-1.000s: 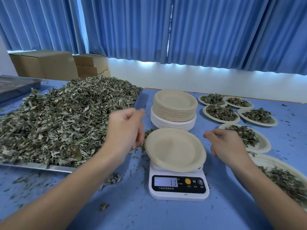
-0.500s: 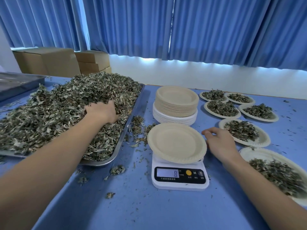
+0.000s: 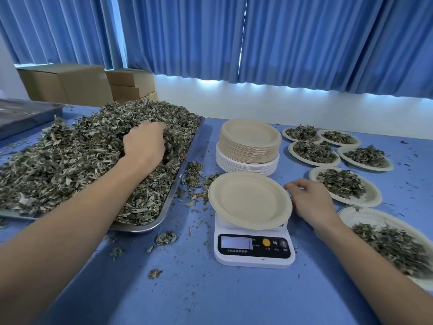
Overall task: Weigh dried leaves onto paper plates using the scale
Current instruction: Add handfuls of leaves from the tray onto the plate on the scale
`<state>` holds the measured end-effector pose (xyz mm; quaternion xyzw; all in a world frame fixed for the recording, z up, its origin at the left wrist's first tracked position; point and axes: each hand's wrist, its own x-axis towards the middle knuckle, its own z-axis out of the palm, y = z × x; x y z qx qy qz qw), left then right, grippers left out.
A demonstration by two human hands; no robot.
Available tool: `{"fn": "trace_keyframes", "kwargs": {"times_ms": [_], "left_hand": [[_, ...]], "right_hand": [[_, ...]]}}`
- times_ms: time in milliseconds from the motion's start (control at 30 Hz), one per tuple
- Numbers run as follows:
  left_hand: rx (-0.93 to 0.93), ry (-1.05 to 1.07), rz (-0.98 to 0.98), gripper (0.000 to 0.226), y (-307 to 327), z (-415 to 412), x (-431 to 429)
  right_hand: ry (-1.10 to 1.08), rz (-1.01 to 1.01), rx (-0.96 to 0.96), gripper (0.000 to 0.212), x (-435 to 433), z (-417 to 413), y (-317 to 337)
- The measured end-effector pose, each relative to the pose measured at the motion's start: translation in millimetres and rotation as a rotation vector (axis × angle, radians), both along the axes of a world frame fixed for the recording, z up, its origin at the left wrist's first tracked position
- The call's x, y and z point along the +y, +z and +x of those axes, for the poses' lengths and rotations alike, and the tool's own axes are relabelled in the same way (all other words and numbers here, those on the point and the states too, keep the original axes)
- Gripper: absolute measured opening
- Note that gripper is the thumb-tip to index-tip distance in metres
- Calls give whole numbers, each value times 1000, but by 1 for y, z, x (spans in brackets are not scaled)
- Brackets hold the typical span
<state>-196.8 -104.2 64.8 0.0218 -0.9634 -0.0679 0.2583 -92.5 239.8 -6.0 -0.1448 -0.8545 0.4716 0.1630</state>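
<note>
A large heap of dried leaves (image 3: 70, 158) fills a metal tray (image 3: 178, 184) on the left of the blue table. My left hand (image 3: 144, 146) is dug into the heap near its right side, fingers curled round a handful of leaves. An empty beige paper plate (image 3: 249, 199) sits on the white scale (image 3: 254, 252) in the middle. My right hand (image 3: 309, 200) rests on the table beside the plate's right rim, fingers loosely bent, holding nothing.
A stack of paper plates (image 3: 249, 144) stands behind the scale. Several plates with leaf portions (image 3: 344, 186) lie at the right. Loose leaf scraps (image 3: 194, 177) litter the table between tray and scale. Cardboard boxes (image 3: 68, 84) and a second tray (image 3: 23, 113) sit far left.
My left hand went from above the scale's left side into the leaf heap and now closes on leaves. My right hand stays beside the plate.
</note>
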Motion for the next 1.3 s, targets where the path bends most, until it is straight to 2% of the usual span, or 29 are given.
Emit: {"fn": "trace_keyframes", "kwargs": {"times_ms": [333,633,767,833,967,1133,1300], "left_hand": [[-55,103,-47,27,24,-2,8],[-41,-42,115,26,30,10,7],[77,-98,197,29,28,13,12],[105,-98,188,27,29,14,16],[-22,-11,121,29,32,13,20],[124,-96,201,29,28,13,25],[31,-48,191,30,22,8,27]], "right_hand": [[9,-57,-1,20,0,2,2],[12,-77,2,21,-1,2,2],[9,-81,-1,22,-1,3,3],[17,-87,-7,22,-1,3,3],[23,-102,-5,22,-2,4,4],[29,-109,-8,21,-2,5,6],[34,-109,-8,22,-2,6,7]]}}
